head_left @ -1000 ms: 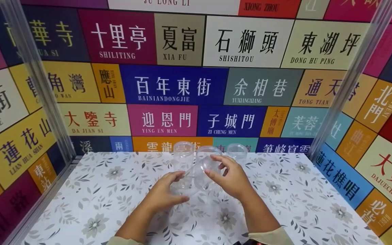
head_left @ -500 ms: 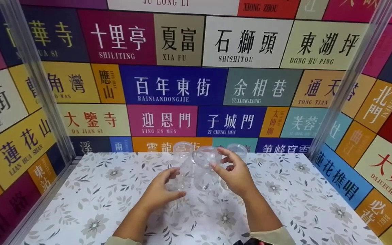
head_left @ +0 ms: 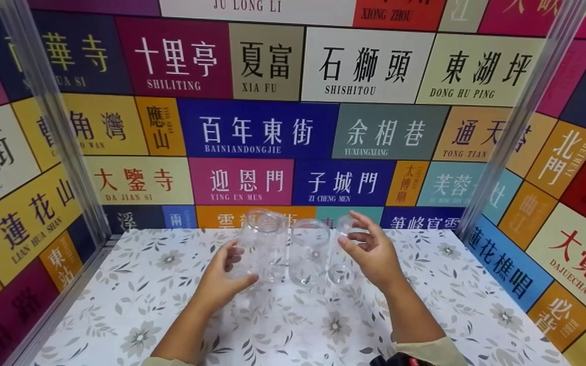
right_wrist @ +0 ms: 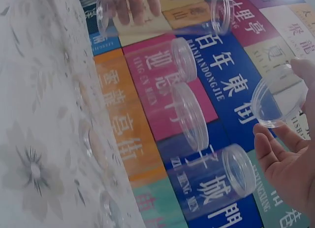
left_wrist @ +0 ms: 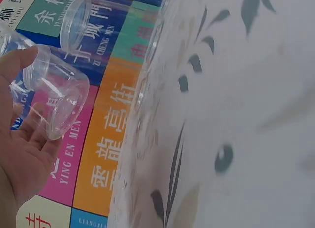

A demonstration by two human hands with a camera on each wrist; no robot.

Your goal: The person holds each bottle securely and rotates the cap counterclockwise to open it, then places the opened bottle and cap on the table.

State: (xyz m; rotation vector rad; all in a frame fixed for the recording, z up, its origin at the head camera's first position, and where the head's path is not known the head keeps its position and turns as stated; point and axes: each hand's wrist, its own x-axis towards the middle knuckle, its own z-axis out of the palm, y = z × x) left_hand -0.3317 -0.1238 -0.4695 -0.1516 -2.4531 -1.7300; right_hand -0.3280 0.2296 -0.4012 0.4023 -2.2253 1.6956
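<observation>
My left hand [head_left: 224, 279] holds a clear plastic jar [head_left: 258, 236], its thumb and fingers around the wall. The jar leans slightly, and its rim faces up. In the left wrist view that jar [left_wrist: 66, 107] shows beside the thumb. My right hand [head_left: 377, 254] pinches a clear round lid [right_wrist: 278, 97] between thumb and fingers, apart from the held jar. Between the hands, a clear jar [head_left: 308, 259] stands upright on the table. Another jar [head_left: 341, 274] stands to its right, partly behind my right hand. A third [head_left: 276, 272] stands behind the held jar, partly hidden.
The white table [head_left: 171, 305] has a leaf and flower print. Colourful panels with lettering [head_left: 257, 127] form the wall behind. Clear upright posts [head_left: 54, 117] stand at the left and right corners. A dark object [head_left: 400, 360] shows at the bottom edge by the right sleeve.
My hands have moved apart. The left one has carried its jar leftward and brought it from a strong tilt nearer upright. The right hand has moved right with the lid.
</observation>
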